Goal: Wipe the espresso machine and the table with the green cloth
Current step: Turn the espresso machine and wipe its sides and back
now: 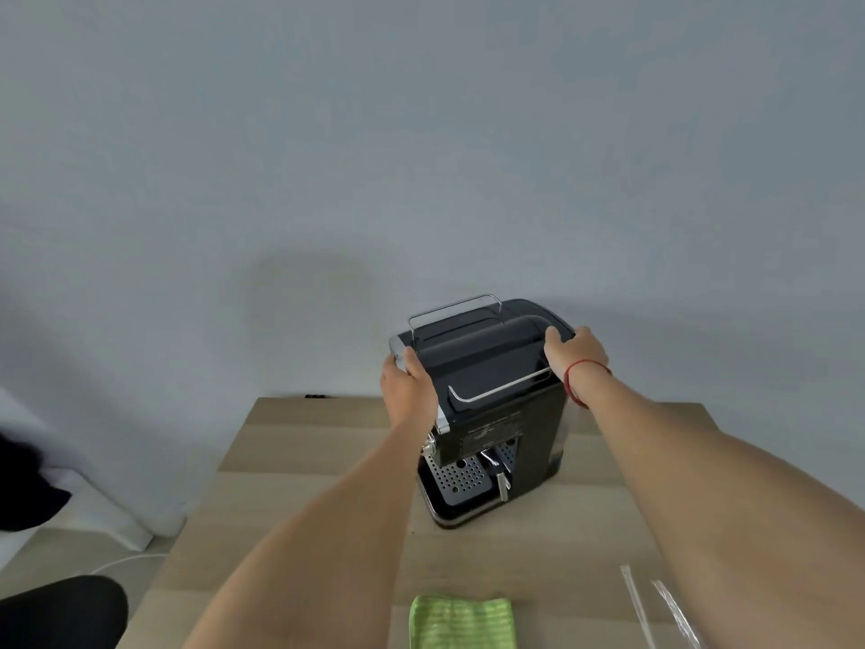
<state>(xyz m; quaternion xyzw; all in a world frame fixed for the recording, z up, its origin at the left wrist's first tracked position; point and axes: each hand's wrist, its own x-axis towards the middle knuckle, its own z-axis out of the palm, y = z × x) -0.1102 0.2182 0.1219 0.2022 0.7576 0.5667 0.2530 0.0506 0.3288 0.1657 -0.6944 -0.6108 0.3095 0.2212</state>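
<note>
A black espresso machine [496, 405] with chrome rails stands on the wooden table [299, 508], its drip tray facing me. My left hand [406, 381] grips its top left edge, thumb on top. On the top right edge, my right hand [578, 351], a red string round its wrist, grips the machine with the thumb laid over the lid. The folded green cloth [462, 623] lies flat at the table's near edge, untouched, between my two forearms.
Two clear plastic wrappers [664, 611] lie on the table at the near right. A white cable [126, 562] runs on the floor to the left, beside a white base and a dark object [28, 484]. A pale wall is close behind the table.
</note>
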